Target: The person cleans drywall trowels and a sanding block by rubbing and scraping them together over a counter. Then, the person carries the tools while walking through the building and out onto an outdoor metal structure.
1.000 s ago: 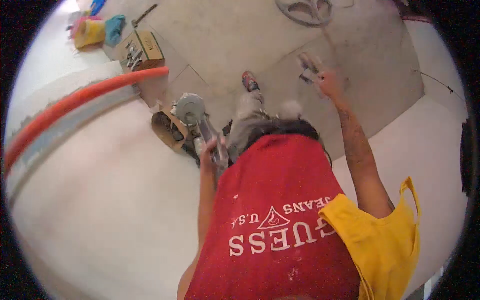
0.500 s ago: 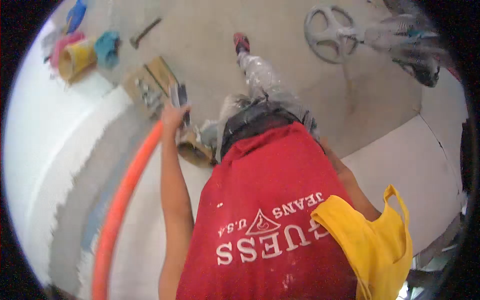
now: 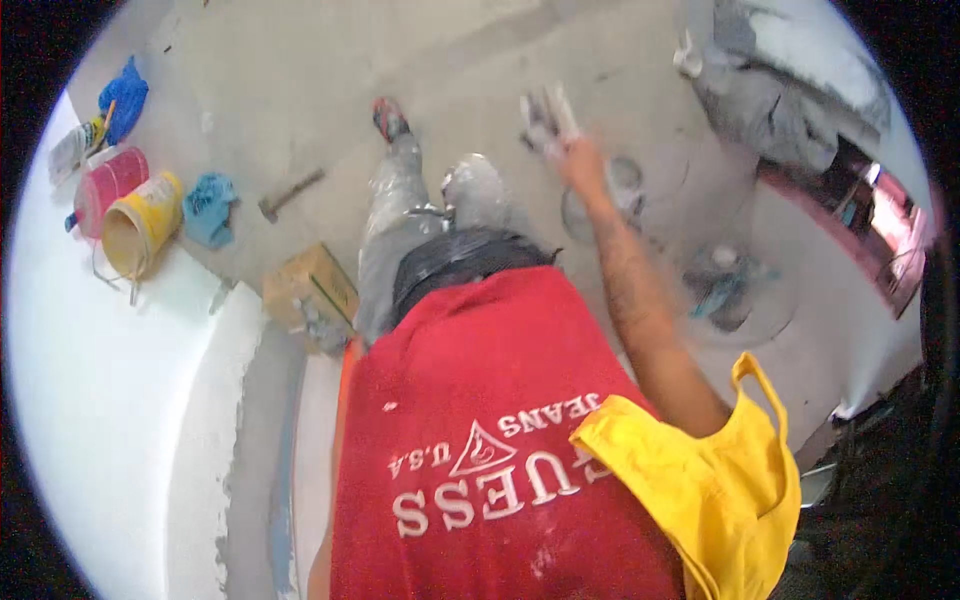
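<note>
My right hand (image 3: 580, 165) is stretched out over the floor, its fingers closed around a pale grey and white flat-looking tool (image 3: 548, 122) smeared by motion, so its exact kind is unclear. Behind that forearm, a grey round object (image 3: 625, 180) partly shows. My left hand is out of sight; only a sliver of that arm shows at the lower left, beside my red shirt. A bit of orange tube (image 3: 347, 375) peeks out at the shirt's left edge, near a cardboard box (image 3: 310, 285) with greyish plastic on it.
Left on the floor are a yellow bucket (image 3: 150, 220), a pink container (image 3: 110, 190), a turquoise cloth (image 3: 209, 210), a blue bag (image 3: 124, 100) and a hammer-like tool (image 3: 290, 195). Grey sheeting (image 3: 765, 110) lies at upper right. A curved white ledge (image 3: 215, 420) runs along the left.
My left hand, earlier by the box with a dark and white object, has gone from view. My right hand has swung out forward with the pale tool. The view has shifted and the orange tube is mostly hidden.
</note>
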